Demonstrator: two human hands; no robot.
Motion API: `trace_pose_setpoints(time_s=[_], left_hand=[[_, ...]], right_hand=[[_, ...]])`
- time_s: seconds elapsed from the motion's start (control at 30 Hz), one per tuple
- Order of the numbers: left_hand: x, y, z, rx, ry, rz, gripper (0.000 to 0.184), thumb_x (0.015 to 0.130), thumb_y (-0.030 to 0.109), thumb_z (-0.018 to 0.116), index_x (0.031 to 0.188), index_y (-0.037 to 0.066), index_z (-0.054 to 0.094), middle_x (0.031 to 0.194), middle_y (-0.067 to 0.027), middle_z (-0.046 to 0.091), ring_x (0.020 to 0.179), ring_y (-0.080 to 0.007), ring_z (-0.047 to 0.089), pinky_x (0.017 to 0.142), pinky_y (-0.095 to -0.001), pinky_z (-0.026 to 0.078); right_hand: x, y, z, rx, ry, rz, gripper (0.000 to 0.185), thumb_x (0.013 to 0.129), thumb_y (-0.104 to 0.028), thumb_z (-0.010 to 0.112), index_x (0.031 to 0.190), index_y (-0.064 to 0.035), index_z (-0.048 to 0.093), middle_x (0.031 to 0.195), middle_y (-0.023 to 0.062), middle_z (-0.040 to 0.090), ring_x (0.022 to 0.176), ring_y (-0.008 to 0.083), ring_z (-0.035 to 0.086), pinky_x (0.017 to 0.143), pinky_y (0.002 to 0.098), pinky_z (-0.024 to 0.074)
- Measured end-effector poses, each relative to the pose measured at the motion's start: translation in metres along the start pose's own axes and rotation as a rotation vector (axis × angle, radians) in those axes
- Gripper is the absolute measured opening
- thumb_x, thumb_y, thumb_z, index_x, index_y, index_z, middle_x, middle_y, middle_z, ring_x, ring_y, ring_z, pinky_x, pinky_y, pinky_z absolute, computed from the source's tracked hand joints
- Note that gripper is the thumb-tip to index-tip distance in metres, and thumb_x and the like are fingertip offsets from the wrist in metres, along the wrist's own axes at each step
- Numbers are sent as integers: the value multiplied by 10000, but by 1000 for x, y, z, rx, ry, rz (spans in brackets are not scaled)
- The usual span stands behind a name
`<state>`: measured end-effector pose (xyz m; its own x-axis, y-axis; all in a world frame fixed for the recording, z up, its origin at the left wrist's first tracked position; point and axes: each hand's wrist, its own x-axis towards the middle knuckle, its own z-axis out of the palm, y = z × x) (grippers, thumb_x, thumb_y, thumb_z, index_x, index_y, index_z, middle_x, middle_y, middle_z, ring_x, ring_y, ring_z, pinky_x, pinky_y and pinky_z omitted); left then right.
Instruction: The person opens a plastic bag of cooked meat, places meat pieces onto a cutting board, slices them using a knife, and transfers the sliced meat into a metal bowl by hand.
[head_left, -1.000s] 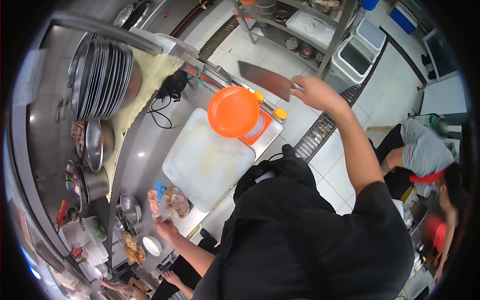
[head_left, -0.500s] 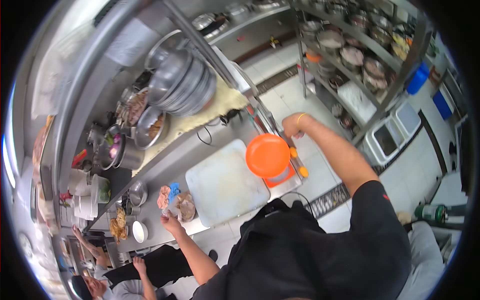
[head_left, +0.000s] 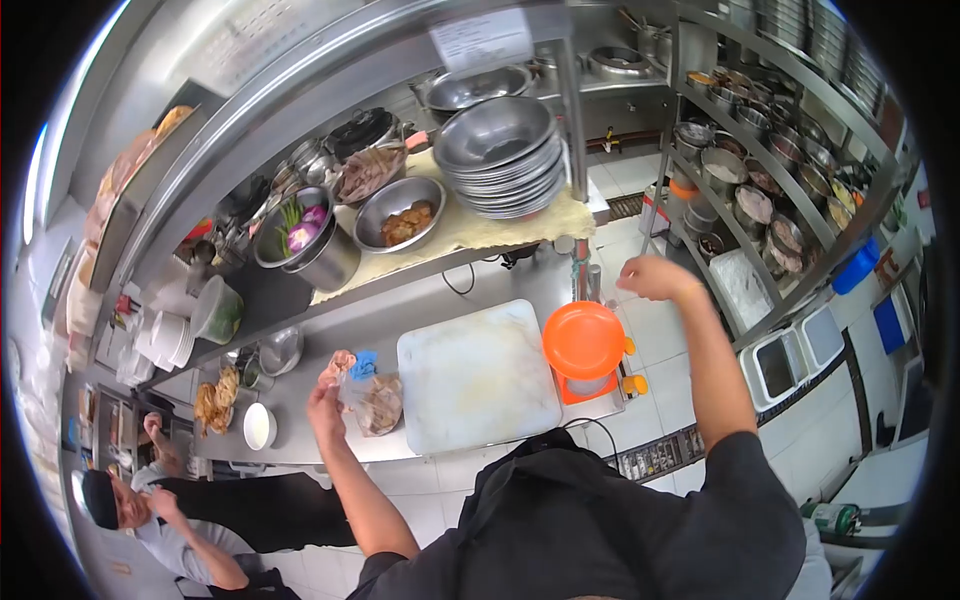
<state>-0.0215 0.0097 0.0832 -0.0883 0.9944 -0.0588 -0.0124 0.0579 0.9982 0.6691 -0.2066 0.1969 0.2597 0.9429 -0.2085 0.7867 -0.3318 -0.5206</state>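
Note:
At the left part of the steel counter, my left hand (head_left: 325, 405) is closed, its fingertips together beside a clear plastic bag (head_left: 380, 404) with brownish contents. Whether it grips the bag's edge I cannot make out. A pink crumpled piece (head_left: 338, 366) and a blue one (head_left: 363, 365) lie just beyond. My right hand (head_left: 655, 277) is raised at the counter's right end, fingers curled down and pinched; what they hold is hidden. Below and left of it, an orange plate (head_left: 583, 338) rests on an orange-based stand. Between the hands lies a white cutting board (head_left: 480, 375).
Above the counter, a shelf carries stacked metal bowls (head_left: 500, 150), a bowl of brown food (head_left: 405, 222) and a pot with onions (head_left: 300, 235). A white bowl (head_left: 260, 427) stands at left. Another person (head_left: 190, 510) is at lower left. A pot rack (head_left: 760, 180) stands at right.
The camera view has turned, so the counter looks more level. My left hand has shifted left relative to the bag. My right hand stays raised near the plate, its wrist more bent.

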Motion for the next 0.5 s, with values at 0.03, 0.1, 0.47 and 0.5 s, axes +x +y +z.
trace_pose_setpoints(time_s=[0.03, 0.1, 0.47, 0.5], left_hand=[[-1, 13, 4, 87, 38, 17, 185, 975, 43, 686, 1152, 50, 740, 911, 19, 710, 679, -61, 588, 575, -220, 413], [4, 20, 6, 63, 66, 32, 182, 963, 66, 720, 1142, 48, 743, 908, 20, 706, 678, -48, 564, 576, -216, 395], [5, -25, 47, 514, 358, 490, 416, 958, 286, 770, 1212, -39, 711, 1061, -193, 765, 1001, -306, 737, 884, -425, 564], [-7, -24, 50, 725, 345, 450, 358, 974, 226, 721, 1200, -51, 705, 1100, -236, 754, 1011, -317, 734, 898, -433, 556]], right_hand=[[-28, -33, -32, 139, 22, -70, 331, 1005, -311, 686, 1085, 3, 753, 867, 130, 738, 745, 194, 696, 695, 356, 568], [-71, -102, -76, 335, 148, -292, 286, 1023, -286, 674, 1065, -14, 752, 827, 110, 711, 687, 188, 632, 676, 322, 532], [72, -360, -134, -666, 221, -265, 354, 963, -192, 630, 1257, -39, 755, 1319, 186, 720, 1174, 361, 706, 1009, 490, 546], [123, -354, -139, -748, 188, -257, 379, 959, -188, 631, 1290, -42, 744, 1344, 187, 711, 1192, 354, 703, 1012, 497, 542]])
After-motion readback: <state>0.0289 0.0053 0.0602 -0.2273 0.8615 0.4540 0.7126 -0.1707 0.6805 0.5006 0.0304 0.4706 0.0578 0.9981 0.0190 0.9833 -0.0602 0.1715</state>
